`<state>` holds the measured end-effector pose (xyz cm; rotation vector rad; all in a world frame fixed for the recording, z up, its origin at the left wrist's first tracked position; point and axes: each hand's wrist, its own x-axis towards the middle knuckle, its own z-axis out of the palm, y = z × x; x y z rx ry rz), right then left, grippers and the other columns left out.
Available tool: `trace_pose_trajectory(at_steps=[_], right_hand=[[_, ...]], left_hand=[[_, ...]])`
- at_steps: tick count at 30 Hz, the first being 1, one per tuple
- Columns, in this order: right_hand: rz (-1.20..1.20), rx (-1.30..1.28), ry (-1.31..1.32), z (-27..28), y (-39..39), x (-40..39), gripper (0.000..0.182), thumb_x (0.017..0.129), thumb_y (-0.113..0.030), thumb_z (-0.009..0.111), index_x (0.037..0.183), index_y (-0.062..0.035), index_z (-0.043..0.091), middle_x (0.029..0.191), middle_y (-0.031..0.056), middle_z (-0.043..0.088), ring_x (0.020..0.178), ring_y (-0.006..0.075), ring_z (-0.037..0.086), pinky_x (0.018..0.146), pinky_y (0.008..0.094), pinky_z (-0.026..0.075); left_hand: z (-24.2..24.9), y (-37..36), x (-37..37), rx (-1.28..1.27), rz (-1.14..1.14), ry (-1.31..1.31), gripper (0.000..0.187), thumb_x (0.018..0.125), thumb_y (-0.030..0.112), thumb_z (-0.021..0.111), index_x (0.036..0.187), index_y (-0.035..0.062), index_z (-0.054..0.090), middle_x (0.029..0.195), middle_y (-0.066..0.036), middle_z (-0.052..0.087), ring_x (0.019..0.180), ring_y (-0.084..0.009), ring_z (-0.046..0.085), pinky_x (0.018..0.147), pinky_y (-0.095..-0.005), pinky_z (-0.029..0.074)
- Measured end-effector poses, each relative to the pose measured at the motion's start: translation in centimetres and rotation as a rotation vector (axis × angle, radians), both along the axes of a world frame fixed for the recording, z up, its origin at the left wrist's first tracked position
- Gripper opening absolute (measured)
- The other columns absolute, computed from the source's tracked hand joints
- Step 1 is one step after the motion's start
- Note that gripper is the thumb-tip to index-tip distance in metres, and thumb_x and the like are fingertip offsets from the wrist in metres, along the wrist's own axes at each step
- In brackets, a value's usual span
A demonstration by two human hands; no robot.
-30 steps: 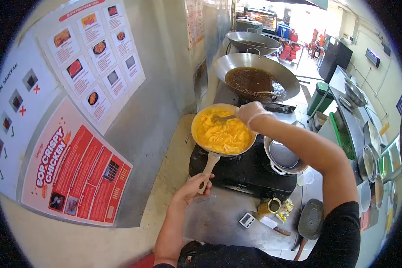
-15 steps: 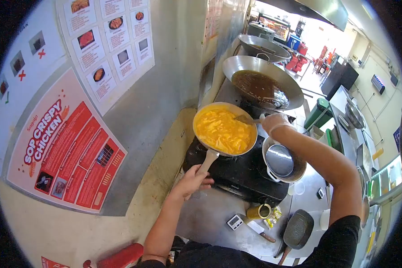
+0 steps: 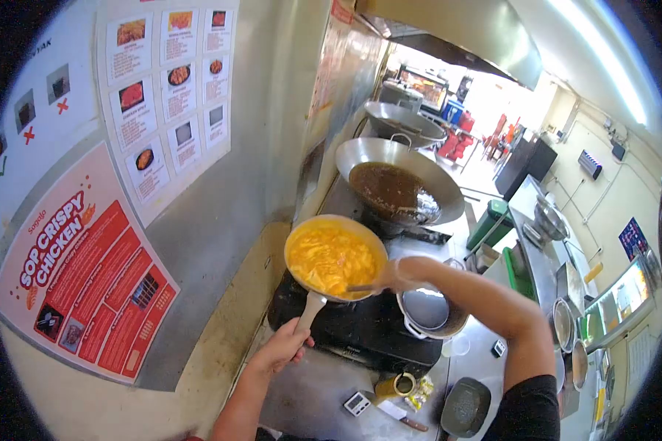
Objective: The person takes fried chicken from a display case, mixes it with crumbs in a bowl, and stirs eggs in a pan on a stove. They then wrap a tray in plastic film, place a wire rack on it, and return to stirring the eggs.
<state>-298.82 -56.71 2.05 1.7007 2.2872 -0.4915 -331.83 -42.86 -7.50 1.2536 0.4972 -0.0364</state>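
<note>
Frying pan (image 3: 366,232) sits on the black stove (image 3: 360,344), and we have our left hand (image 3: 281,348) closed around its pale handle (image 3: 311,312). That handle points down and left in the view, back toward us, so the pan's long axis runs on a slant from our left hand up to the far rim. Loose yellow egg (image 3: 324,259) covers the pan's bottom.

Our right hand (image 3: 404,275), somewhat blurred, is clamped on the spatula (image 3: 359,288). The spatula lies nearly crosswise in the view, its working end pointing left into the egg at the near right side of the pan; our fingers hide its grip, and we cannot tell its exact tilt.

Under our right forearm, to the right of the frying pan, stands a light-coloured pot (image 3: 412,323) with something dark and round inside. Beyond the stove, a wide wok (image 3: 351,156) holds dark brown liquid, with another wok (image 3: 379,112) farther back. Nearer us, on the metal counter (image 3: 301,393), we have a white digital timer (image 3: 357,403), an open yellowish jar (image 3: 387,388), small packets (image 3: 421,394), a knife (image 3: 404,419) and a grey rectangular pan (image 3: 465,409)
</note>
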Motion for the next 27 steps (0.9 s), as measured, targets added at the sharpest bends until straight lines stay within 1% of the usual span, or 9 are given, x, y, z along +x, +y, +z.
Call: trace_pose_trajectory(at_steps=[6,8,9,11,16,18,20,24,27], right_hand=[[-0.178,0.03,-0.24,-5.1,5.6,-1.4,0.018,0.084,-0.015,0.061,0.098,-0.0063,0.067,0.08,0.0154,0.067,0.075,0.03,0.067,0.064,0.0437,0.053],[0.101,0.243,-0.629,-7.3,6.9,0.0,0.014,0.083,-0.015,0.063,0.092,-0.0078,0.07,0.081,0.0124,0.07,0.079,0.0278,0.07,0.064,0.0419,0.054],[0.105,0.244,-0.623,-7.2,7.1,-0.1,0.014,0.083,-0.015,0.063,0.092,-0.0078,0.07,0.081,0.0124,0.07,0.079,0.0278,0.07,0.064,0.0419,0.054],[-0.661,0.115,-0.514,-1.3,7.0,-3.8,0.014,0.086,-0.015,0.06,0.09,-0.0081,0.071,0.086,0.0113,0.071,0.086,0.0286,0.07,0.069,0.0391,0.056],[-0.452,0.165,-0.673,5.7,5.7,-3.3,0.023,0.091,-0.016,0.053,0.107,-0.0081,0.067,0.089,0.0113,0.071,0.085,0.0285,0.071,0.068,0.0412,0.057],[-0.357,0.222,-0.753,9.9,5.0,-4.7,0.033,0.092,-0.015,0.051,0.123,-0.0074,0.057,0.091,0.0084,0.07,0.087,0.0281,0.07,0.064,0.0406,0.057],[-0.322,0.222,-0.791,12.4,4.9,-5.4,0.035,0.093,-0.015,0.049,0.127,-0.0076,0.052,0.091,0.0094,0.07,0.085,0.0285,0.071,0.063,0.0409,0.057],[-0.268,0.257,-0.815,12.6,5.6,-3.7,0.037,0.094,-0.015,0.046,0.13,-0.0086,0.049,0.089,0.0128,0.069,0.078,0.0295,0.07,0.058,0.0422,0.056],[-0.298,0.213,-0.801,9.3,7.2,-1.2,0.039,0.095,-0.015,0.045,0.133,-0.0093,0.048,0.09,0.0129,0.069,0.077,0.0302,0.07,0.058,0.043,0.055]], left_hand=[[0.8,-0.1,-0.2,-0.002,0.015,0.094,0.025,0.097,0.021,0.05,0.119,0.0092,0.047,0.08,-0.001,0.052,0.053,-0.007,0.044,0.045,-0.0238,0.04],[0.1,0.1,0.1,-0.011,0.018,0.083,0.025,0.097,0.021,0.05,0.119,0.0092,0.047,0.081,-0.001,0.052,0.054,-0.0067,0.044,0.045,-0.0234,0.039],[-0.4,0.1,0.0,-0.034,0.015,0.081,0.025,0.097,0.02,0.05,0.119,0.0091,0.047,0.081,-0.001,0.052,0.054,-0.0064,0.044,0.045,-0.0231,0.039],[-0.3,0.1,-0.1,-0.027,0.014,0.09,0.025,0.097,0.02,0.05,0.118,0.0089,0.047,0.081,-0.001,0.053,0.054,-0.006,0.044,0.045,-0.0226,0.038],[0.0,-0.2,-0.4,-0.076,0.043,0.025,0.019,0.096,0.017,0.048,0.113,0.0087,0.045,0.084,-0.001,0.052,0.054,-0.0054,0.043,0.04,-0.0216,0.036],[0.6,-0.3,-0.4,-0.06,0.048,0.038,0.018,0.096,0.018,0.048,0.112,0.0087,0.045,0.084,-0.002,0.052,0.053,-0.0051,0.043,0.04,-0.0213,0.036],[0.6,-0.3,-0.4,-0.037,0.039,0.058,0.018,0.096,0.018,0.049,0.111,0.0088,0.045,0.085,-0.002,0.052,0.053,-0.0049,0.042,0.04,-0.0209,0.035],[-0.2,-0.4,-0.2,-0.072,0.051,0.036,0.016,0.095,0.019,0.05,0.107,0.0088,0.047,0.084,-0.001,0.053,0.053,-0.0046,0.043,0.041,-0.0207,0.035],[-0.1,-0.7,-0.3,-0.109,0.084,0.013,0.014,0.093,0.019,0.051,0.103,0.0087,0.048,0.081,-0.001,0.052,0.052,-0.0049,0.044,0.042,-0.0217,0.035]])
